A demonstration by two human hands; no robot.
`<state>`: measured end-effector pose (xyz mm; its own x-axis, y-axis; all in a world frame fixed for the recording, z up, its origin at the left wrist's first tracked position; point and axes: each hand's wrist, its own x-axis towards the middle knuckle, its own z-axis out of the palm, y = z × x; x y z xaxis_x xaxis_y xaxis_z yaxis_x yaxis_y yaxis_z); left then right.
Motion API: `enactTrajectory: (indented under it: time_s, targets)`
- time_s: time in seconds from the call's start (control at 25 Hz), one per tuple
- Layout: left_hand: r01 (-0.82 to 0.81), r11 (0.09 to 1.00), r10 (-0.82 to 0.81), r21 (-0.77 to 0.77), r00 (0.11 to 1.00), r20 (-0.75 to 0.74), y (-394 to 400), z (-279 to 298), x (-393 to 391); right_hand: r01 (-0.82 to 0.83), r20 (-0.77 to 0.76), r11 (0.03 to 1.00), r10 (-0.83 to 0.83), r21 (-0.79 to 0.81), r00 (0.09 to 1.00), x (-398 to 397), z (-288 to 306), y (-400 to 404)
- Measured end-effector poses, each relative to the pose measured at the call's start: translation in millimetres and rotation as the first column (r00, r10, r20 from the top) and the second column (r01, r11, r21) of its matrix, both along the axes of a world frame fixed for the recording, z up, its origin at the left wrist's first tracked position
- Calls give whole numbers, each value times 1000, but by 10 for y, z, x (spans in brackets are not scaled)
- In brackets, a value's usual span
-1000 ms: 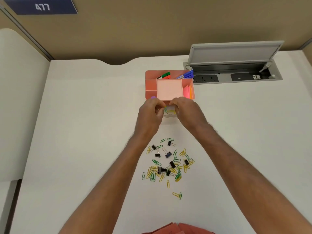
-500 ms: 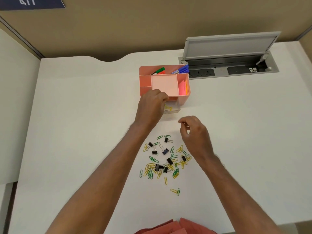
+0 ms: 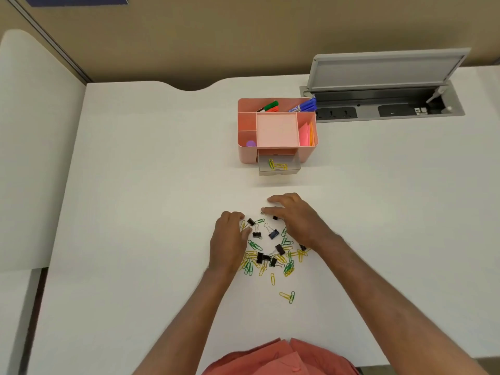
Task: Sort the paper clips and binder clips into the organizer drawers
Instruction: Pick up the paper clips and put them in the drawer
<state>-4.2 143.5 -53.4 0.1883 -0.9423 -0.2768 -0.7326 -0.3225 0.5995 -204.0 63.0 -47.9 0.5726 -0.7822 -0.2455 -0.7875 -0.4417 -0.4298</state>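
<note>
Both hands [image 3: 230, 239] now at clip pile [image 3: 273, 253].

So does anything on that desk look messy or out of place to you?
Mainly the loose heap of paper clips and binder clips scattered on the desk between both hands. The organizer has one clear drawer pulled out, holding a few yellow clips. Nothing looks damaged.

I see bare desk [image 3: 151, 201] between the clip pile [image 3: 270, 255] and the pulled-out drawer [image 3: 278, 167], so a straight path to it lies open. Both my hands sit on the pile: left hand [image 3: 228, 239] on its left edge, right hand [image 3: 296, 220] over its far right. The pink organizer [image 3: 246, 152] walls the drawer behind; the open socket hatch [image 3: 384, 71] stands well right.
</note>
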Motion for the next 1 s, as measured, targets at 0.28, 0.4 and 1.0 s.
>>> enactTrajectory:
  time_s: [0.28, 0.4, 1.0]
  targets:
    - [54, 998, -55, 24, 997, 51, -140, 25, -38, 106, -58, 994, -106, -8, 993, -288, -28, 171]
    - [60, 998, -61, 28, 996, 61, -117, -5, -38, 244, -23, 969, -244, 24, 970, -461, -35, 382]
    - [-103, 995, 103, -3, 991, -83, -66, 13, 12, 553, 75, 810, -574, 194, 815, -90, 75, 479]
